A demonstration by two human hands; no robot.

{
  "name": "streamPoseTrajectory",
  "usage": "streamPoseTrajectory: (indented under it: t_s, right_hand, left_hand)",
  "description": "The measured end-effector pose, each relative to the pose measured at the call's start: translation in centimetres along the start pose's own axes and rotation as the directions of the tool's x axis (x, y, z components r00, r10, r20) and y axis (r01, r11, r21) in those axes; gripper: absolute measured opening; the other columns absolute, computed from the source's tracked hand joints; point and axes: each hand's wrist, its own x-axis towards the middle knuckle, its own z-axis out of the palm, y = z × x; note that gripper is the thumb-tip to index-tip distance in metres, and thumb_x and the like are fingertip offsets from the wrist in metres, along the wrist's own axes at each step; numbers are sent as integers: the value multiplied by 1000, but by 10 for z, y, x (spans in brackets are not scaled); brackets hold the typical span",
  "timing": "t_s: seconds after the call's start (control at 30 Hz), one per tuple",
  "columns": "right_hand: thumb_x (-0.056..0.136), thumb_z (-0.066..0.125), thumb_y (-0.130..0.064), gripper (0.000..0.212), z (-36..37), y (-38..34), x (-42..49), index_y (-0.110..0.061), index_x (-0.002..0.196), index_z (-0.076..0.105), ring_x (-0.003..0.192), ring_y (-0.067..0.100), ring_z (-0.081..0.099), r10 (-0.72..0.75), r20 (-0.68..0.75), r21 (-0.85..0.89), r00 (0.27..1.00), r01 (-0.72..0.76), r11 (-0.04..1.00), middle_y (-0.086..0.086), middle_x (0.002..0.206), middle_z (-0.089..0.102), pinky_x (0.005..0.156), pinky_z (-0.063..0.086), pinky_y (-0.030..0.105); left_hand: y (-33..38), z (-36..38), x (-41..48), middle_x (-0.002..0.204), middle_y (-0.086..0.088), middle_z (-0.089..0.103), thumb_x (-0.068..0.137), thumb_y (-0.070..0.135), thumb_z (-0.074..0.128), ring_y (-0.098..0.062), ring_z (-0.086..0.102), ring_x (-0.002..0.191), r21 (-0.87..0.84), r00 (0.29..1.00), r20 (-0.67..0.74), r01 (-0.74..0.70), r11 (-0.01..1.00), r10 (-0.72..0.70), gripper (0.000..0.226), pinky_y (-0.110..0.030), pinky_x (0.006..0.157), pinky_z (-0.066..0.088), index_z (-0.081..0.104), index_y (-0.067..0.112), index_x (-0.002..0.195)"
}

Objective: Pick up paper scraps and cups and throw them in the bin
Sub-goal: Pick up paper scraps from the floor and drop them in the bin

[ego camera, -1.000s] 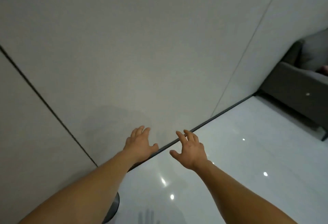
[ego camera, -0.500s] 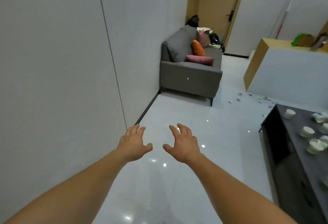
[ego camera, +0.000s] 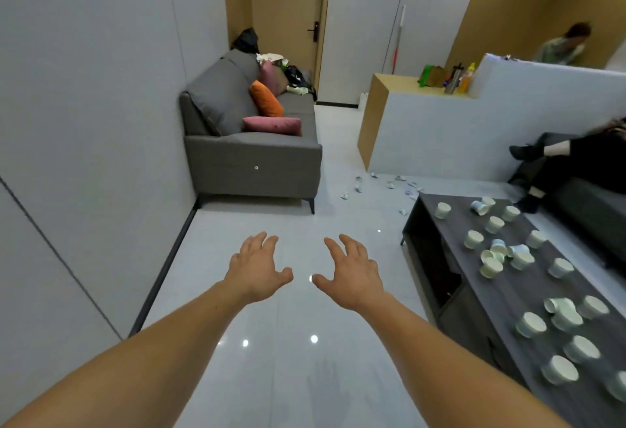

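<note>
Cups: many pale paper cups scattered over the top of the dark bench at the right, from its far end to its near end. Most stand singly and apart; a few lie tipped on their sides in small clusters near the middle.

Paper scraps: small crumpled pale pieces strewn on the floor, past the far end of the bench and along the foot of the white partition.

Left hand: held out over the floor, back of the hand up, fingers spread and slightly bent, holding nothing.

Right hand: just beside the left hand, same posture, fingers spread, holding nothing. It is well apart from the bench and the cups.

Sofa: grey, against the left wall, far from the hands. It carries an orange cushion, a pink cushion and a heap of bags and clutter at its far end.

Door: wood-toned, at the far end of the room, behind the sofa.

Bottles: a small group on the wooden counter behind the partition.

Seated person: legs in dark clothing, at the right edge beyond the bench. A second person, blurred, is far right behind the partition.
</note>
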Motion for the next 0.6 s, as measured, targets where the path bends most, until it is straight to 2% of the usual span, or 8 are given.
streamPoseTrajectory:
  t_s: [0.1,0.3,0.6]
  right_hand:
    - [87,50,-64,82,-11,15,47,-34,153,12,148,25,6,64,-42,16,997,-63,998,0,162,8,113,25,51]
    - [87,51,-63,82,-20,76,127,-35,153,11,148,23,4,173,-24,59,985,-171,984,-2,162,5,114,25,50]
    - [87,51,-62,83,-57,201,287,-33,154,11,147,24,5,198,-45,87,979,-194,977,0,162,6,112,27,51]
  left_hand:
    - [15,-5,63,160,-1,10,88,49,56,-23,7,147,12,998,5,-70,997,70,78,-45,118,20,19,22,151]
    - [60,11,175,160,-1,11,86,51,56,-24,7,147,45,985,82,-153,987,149,80,-44,117,21,19,22,151]
    - [169,34,350,160,0,12,84,51,55,-23,6,147,71,975,90,-211,975,205,79,-44,117,20,21,22,150]
